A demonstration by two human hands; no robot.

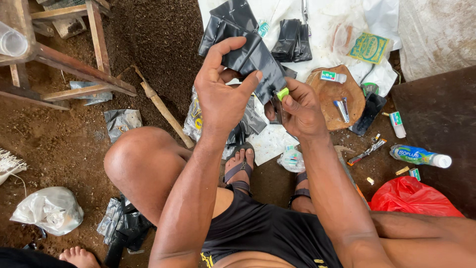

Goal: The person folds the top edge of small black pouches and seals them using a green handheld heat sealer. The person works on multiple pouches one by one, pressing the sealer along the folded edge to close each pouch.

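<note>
Between my hands: black plastic bag, held up over my knees, its upper end hanging away from me.
Left hand: fingers bent round the near edge of the bag, thumb and forefinger pinching the plastic.
Right hand: closed on a small green cap, pressed against the lower corner of the bag; what the cap belongs to is hidden under my fingers.
Grip risk: the plastic looks slick and thin; if my left pinch slackens, I judge the bag could slide down and fold over the cap.
Spill risk: if it is a glue tube I am squeezing, too hard a press could smear my fingertips or stick the bag shut in the wrong place.
Just beyond my right hand: round wooden board with a small tube and a dark phone at its edge; a dropped bag could knock them off.
Further beyond both hands: stack of black bags on a white sheet.
Right of my right arm: plastic bottle lying on the dirt, red bag nearer me.
Left of my left hand: wooden stick on the soil, wooden stool past it.
Below my hands: my sandalled foot; dirt could foul anything that falls.
</note>
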